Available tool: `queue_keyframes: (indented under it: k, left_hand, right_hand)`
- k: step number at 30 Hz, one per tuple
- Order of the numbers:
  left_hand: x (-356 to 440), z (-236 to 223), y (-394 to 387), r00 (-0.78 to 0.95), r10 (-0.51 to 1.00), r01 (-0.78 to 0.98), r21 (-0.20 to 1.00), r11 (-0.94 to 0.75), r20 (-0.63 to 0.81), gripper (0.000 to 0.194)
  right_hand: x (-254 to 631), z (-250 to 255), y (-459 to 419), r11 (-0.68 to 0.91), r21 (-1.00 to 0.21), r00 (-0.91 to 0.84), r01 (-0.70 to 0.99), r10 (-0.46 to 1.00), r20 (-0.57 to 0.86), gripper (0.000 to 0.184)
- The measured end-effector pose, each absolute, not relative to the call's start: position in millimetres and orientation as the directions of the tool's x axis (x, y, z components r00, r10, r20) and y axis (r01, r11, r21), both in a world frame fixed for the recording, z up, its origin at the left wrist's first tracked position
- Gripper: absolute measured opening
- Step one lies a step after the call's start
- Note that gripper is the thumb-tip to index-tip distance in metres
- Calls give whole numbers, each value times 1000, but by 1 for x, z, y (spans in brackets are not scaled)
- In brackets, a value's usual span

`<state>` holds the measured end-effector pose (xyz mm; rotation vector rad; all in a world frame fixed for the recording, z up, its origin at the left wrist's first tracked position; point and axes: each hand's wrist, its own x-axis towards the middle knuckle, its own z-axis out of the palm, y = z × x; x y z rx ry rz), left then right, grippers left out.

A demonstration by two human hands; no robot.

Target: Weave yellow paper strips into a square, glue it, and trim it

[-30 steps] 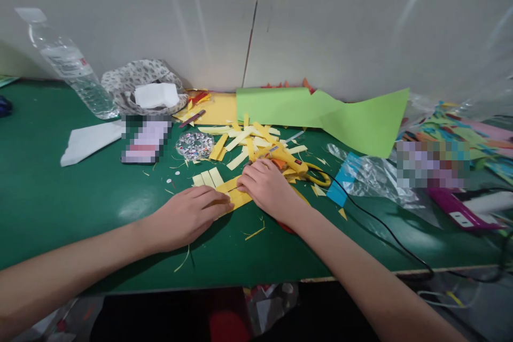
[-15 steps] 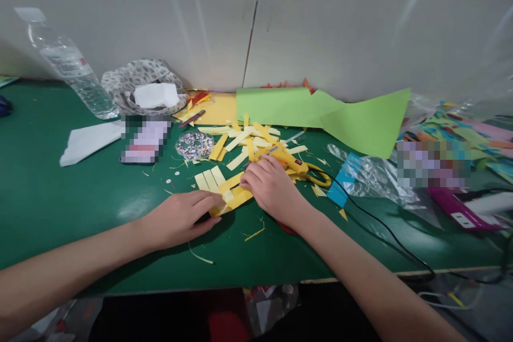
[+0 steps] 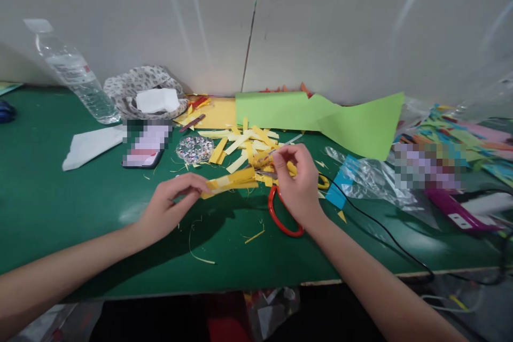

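My left hand pinches one end of a folded piece of yellow paper strips between thumb and fingers, raised a little over the green table. Thumb and fingers of my right hand are closed together beside the other end; whatever they may hold is too small to make out. Under that hand lie scissors with red handles, partly covered. Behind it a yellow glue gun is mostly hidden, its black cord running right. Cut yellow paper strips are heaped just beyond both hands.
A clear round case of small beads, a phone, a fabric pouch and a water bottle stand or lie at left. Green paper leans along the wall. Plastic wrap, blue paper and a purple tool lie right.
My left hand has moved slightly left and lifted the yellow paper, which is now tilted up. My right hand has come off it and moved right, uncovering the red scissor handle.
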<state>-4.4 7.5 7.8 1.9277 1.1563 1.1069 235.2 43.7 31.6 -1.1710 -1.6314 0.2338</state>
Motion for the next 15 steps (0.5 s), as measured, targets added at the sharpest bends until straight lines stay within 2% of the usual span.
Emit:
queue_keyframes:
  k: [2,3,5,7,9,12,15]
  left_hand:
    - [-4,10,13,111,975,180,960,-213,195,16]
    - [-4,10,16,78,991,65,992,-110,105,15]
    - [-3,10,22,102,993,-98,993,65,-55,17]
    - [-3,10,26,147,980,-153,976,155,-133,22]
    - [-2,8,26,173,977,-137,979,152,-127,25]
    - [2,6,21,235,971,-60,996,59,-43,27]
    - [6,3,13,300,951,-8,997,-74,73,24]
  right_hand:
    - [238,30,47,425,-767,184,480,806,562,13]
    - [239,30,48,387,-820,242,422,823,513,15]
    - [241,28,52,316,-902,317,295,858,404,20]
    - [242,27,54,255,-950,331,181,894,303,22]
    - [238,27,53,218,-970,278,109,930,241,25]
    - [225,28,43,184,-981,87,57,978,188,33]
    - [208,29,27,100,-992,-166,75,982,86,56]
